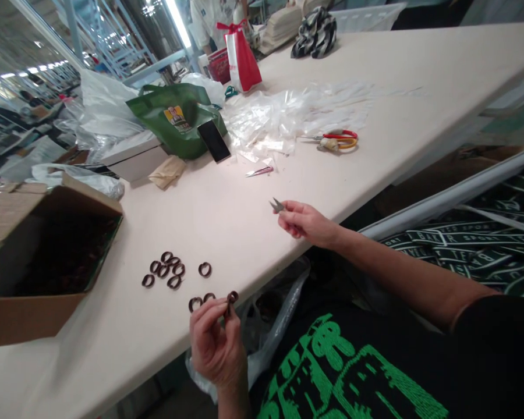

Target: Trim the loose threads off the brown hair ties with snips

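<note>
Between the thumb and fingers of my left hand [218, 343] is a small dark brown fabric loop [232, 297], held up near the table's front edge. My right hand [303, 222] is closed around a pair of thread snips [276, 205]; only their pointed blades show, slightly apart, and the rest is hidden in my fingers. Just beyond my left hand, two more dark loops [195, 304] lie on the table, partly covered by it. A single loop [205, 269] lies farther in, and a loose pile of loops [165, 269] is to its left.
An open cardboard box [35, 314] with dark contents stands at the left. Farther back are a green bag [170, 122], a phone [213, 141], clear plastic bags [283, 113], another pair of snips [259, 171] and red-and-orange-handled scissors [338, 139]. A plastic bag [279, 326] hangs below the table edge.
</note>
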{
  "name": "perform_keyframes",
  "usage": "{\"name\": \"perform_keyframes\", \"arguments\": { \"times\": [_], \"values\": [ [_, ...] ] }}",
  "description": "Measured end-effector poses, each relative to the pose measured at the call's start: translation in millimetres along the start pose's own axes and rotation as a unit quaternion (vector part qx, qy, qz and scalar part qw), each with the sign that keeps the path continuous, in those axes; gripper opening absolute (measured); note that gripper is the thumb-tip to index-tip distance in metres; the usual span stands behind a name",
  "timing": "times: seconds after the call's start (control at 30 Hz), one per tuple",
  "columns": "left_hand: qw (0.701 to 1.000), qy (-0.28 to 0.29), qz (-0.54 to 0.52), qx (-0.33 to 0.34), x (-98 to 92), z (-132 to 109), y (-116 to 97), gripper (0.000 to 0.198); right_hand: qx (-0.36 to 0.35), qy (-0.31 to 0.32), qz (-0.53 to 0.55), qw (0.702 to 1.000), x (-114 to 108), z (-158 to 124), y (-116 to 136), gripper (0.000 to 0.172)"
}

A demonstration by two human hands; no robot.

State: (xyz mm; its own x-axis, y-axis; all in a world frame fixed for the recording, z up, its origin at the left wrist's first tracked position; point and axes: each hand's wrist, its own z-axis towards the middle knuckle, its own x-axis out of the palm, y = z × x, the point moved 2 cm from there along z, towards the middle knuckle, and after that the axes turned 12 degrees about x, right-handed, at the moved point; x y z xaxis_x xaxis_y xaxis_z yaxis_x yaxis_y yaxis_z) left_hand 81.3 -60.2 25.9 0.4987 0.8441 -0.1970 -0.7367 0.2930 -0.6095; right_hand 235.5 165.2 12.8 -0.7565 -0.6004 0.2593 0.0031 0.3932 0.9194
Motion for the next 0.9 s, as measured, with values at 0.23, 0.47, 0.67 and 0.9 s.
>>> {"name": "perform_keyframes", "arguments": {
  "times": [0.23,0.47,0.67,0.9],
  "values": [
    [0.994,0.058,0.072,0.066,-5.3,-7.8,4.0,0.016,-0.161,0.087,-0.286,0.941,59.3,-45.6,-9.0,0.025],
    [0.982,0.075,0.098,0.143,-4.4,-5.9,3.1,0.028,-0.166,0.103,-0.383,0.903,75.2,-54.7,-9.4,0.040],
    [0.974,0.092,0.117,0.172,-1.1,-2.0,-0.9,0.028,-0.175,0.105,-0.399,0.894,79.6,-53.1,-9.8,0.031],
    [0.972,0.095,0.121,0.179,-0.7,-3.6,-0.2,0.031,-0.160,0.109,-0.410,0.891,84.0,-50.3,-14.9,0.028]
  ]
}}
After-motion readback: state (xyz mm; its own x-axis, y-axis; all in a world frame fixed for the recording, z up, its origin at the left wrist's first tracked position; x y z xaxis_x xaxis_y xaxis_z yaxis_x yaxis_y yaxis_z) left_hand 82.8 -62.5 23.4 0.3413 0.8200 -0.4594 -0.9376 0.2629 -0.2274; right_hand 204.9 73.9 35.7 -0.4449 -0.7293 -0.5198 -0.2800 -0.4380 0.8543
